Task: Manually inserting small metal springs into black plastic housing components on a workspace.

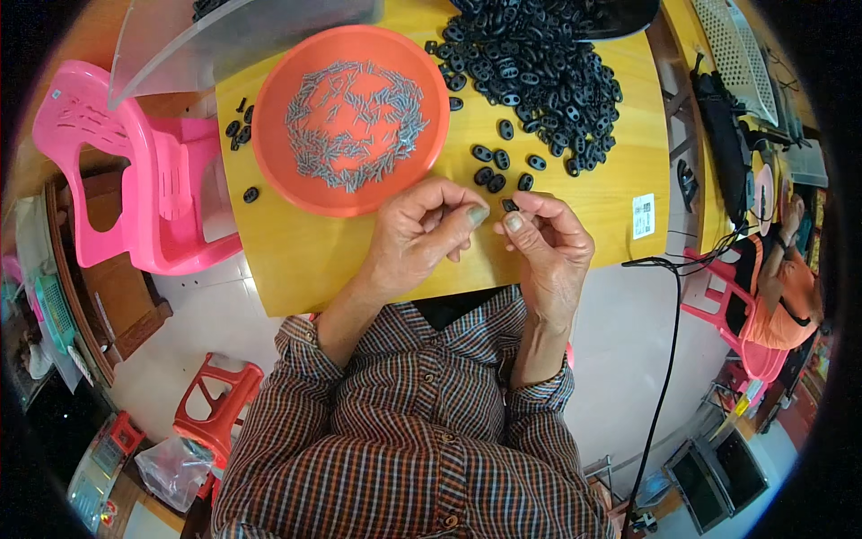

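Between thumb and fingers of my right hand (pixel 548 238) is a small black oval plastic piece (pixel 510 206), held just over the near part of the table. My left hand (pixel 426 229) is close beside it, thumb pressed to the forefinger; whatever it pinches is too small or hidden to make out. An orange round bowl (pixel 269 171) holds many small grey metal pins (pixel 310 162), beyond my left hand. Past my right hand lie several loose black oval pieces with two holes (pixel 483 154), in front of a large heap of the same pieces (pixel 539 85).
The yellow table (pixel 359 260) carries a white label (pixel 644 216) at right. A clear plastic bin (pixel 224 45) stands far left. Pink chair (pixel 157 180) and red stool (pixel 215 404) are at left. A black cable (pixel 669 359) hangs at right, near another seated person (pixel 781 301).
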Demonstrator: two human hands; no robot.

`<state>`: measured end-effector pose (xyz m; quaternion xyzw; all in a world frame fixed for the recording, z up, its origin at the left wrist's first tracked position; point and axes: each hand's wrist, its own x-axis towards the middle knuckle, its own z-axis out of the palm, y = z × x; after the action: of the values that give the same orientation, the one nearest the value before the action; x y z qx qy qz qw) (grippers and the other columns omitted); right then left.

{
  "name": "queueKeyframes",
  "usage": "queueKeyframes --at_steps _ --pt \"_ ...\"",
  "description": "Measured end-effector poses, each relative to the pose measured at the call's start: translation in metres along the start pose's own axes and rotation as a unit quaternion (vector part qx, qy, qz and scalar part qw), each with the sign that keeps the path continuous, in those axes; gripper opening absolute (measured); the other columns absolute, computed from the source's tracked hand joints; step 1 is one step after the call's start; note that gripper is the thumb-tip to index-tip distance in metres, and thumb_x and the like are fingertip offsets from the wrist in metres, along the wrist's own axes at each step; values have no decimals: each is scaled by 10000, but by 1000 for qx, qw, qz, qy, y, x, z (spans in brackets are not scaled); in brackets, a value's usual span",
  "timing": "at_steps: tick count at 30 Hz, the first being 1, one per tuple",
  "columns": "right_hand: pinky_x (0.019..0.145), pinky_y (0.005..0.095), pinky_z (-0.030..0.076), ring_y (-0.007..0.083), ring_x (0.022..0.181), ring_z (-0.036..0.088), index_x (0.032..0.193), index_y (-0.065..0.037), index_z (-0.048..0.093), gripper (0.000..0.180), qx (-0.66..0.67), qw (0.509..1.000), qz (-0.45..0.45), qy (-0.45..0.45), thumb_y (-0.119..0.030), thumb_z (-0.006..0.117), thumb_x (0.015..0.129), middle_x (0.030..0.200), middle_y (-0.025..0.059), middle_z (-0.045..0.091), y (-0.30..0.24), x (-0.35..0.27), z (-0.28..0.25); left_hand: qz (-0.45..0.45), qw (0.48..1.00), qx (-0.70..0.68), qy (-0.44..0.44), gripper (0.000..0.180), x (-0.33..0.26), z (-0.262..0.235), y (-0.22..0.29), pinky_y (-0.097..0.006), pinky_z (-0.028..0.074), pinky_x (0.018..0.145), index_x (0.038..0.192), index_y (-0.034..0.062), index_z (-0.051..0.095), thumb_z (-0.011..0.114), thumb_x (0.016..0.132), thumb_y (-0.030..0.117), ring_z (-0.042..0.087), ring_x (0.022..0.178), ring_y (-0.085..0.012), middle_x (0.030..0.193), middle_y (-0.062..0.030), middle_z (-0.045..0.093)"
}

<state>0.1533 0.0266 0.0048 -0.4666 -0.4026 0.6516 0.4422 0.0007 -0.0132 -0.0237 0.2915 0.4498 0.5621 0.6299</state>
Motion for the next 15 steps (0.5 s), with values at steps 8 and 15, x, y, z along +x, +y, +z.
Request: queueKeyframes --at_steps 8,15 --pt "742 239 510 105 778 616 956 35 625 186 -3 1000 -14 -6 98 666 786 864 68 660 8 -10 3 72 996 21 39 91 2 8 -8 -186 443 532 977 0 610 573 913 53 533 599 -42 759 -6 592" --pt "736 240 512 106 774 615 929 32 620 175 -56 997 -55 -2 113 665 780 873 69 652 15 -13 5 126 986 92 62 83 1 11 -13 -178 431 519 975 -5 604 587 896 15 524 598 -32 759 -1 588"
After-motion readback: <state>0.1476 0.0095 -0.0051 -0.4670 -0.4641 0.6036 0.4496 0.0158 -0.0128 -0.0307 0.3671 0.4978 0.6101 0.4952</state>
